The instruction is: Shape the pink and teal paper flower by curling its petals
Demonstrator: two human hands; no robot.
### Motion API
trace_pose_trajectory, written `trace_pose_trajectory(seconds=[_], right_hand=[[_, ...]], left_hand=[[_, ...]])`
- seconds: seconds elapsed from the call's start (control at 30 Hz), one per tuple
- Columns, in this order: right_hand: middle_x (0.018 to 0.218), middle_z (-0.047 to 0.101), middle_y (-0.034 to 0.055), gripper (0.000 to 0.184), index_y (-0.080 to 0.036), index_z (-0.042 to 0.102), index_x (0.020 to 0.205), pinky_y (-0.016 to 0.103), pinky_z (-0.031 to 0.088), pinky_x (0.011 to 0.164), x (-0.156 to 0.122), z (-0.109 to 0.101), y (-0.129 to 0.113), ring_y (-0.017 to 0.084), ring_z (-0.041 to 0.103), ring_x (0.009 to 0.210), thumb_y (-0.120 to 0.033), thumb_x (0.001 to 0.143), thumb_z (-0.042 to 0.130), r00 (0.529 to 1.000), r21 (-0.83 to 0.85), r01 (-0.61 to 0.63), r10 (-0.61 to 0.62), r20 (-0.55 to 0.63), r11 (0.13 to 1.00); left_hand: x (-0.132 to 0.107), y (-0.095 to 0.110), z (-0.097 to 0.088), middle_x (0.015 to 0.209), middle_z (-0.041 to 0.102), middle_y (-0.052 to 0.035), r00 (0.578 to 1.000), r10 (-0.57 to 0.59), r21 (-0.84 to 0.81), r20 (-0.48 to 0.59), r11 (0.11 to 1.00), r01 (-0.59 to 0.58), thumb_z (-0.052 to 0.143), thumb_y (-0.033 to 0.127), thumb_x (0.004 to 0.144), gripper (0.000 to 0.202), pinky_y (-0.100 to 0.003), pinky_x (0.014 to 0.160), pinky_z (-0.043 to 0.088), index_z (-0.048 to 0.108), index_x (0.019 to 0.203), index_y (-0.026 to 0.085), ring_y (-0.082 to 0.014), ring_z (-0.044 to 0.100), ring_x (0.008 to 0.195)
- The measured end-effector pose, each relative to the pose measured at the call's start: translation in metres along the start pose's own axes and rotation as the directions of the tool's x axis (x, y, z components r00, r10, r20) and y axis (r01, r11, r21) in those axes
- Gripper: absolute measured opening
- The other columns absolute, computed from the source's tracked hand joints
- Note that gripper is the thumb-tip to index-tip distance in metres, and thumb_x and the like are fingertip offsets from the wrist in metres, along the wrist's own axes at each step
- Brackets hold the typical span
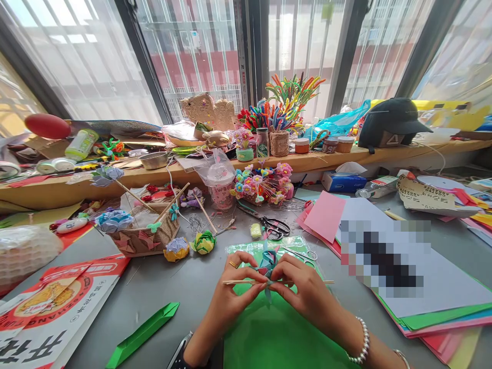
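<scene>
From the head camera, both hands meet over a green sheet [277,333] at the near edge of the desk [184,287]. The left hand [230,297] and the right hand [303,292] each have their fingers clamped on one thin wooden stick [240,282], which lies flat, its long axis running left to right, and on the one folded paper flower [268,264] between them. Both hands are equally close. Beyond lie one pair of black scissors [274,225] and two finished paper buds [203,242].

Bright daylight floods through the windows [200,51]; edges bow outward, sharp focus.
</scene>
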State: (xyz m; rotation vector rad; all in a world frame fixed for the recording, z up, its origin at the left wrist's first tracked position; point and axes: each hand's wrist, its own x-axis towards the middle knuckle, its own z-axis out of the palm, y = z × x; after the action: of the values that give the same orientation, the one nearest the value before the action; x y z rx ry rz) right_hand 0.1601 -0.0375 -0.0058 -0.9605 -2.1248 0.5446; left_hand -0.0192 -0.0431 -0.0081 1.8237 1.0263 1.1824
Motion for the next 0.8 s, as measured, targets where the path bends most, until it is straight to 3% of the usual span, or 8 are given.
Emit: trace_pose_trajectory(seconds=[0.2, 0.57, 0.8], right_hand=[[0.074, 0.055, 0.0031, 0.002, -0.016, 0.057, 0.076, 0.025, 0.047, 0.058, -0.0018, 0.0011, 0.0022, 0.014, 0.055, 0.066, -0.014, 0.077, 0.058, 1.0, 0.02, -0.015, 0.015, 0.012, 1.0], [0.073, 0.055, 0.0032, 0.006, -0.016, 0.056, 0.075, 0.024, 0.043, 0.056, -0.0007, 0.0005, -0.0009, 0.015, 0.054, 0.067, -0.011, 0.077, 0.055, 0.999, -0.039, 0.04, -0.041, -0.016, 0.998], [0.075, 0.055, 0.0034, 0.007, -0.016, 0.055, 0.077, 0.025, 0.042, 0.057, -0.0022, 0.0, -0.0013, 0.015, 0.052, 0.066, -0.01, 0.078, 0.054, 0.997, -0.071, 0.063, -0.066, -0.033, 0.995]], left_hand=[[-0.0002, -0.0009, -0.0019, 0.088, 0.047, -0.0043, 1.0, -0.009, 0.07, 0.019, 0.998, 0.008, 0.06, 0.025, 0.074, 0.009, -0.04, 0.085, 0.047, 0.07, 0.076, 0.024, -0.0197, 0.047, 0.092], [-0.0003, 0.0004, -0.0006, 0.086, 0.046, -0.0044, 1.0, -0.005, 0.035, 0.009, 0.999, 0.005, 0.061, 0.025, 0.074, 0.009, -0.037, 0.081, 0.049, 0.07, 0.075, 0.025, -0.0192, 0.046, 0.091], [0.0008, 0.0015, -0.001, 0.084, 0.05, -0.0044, 0.998, 0.056, 0.123, -0.006, 0.991, -0.055, 0.061, 0.026, 0.073, 0.01, -0.037, 0.082, 0.046, 0.07, 0.078, 0.025, -0.0199, 0.048, 0.09]])
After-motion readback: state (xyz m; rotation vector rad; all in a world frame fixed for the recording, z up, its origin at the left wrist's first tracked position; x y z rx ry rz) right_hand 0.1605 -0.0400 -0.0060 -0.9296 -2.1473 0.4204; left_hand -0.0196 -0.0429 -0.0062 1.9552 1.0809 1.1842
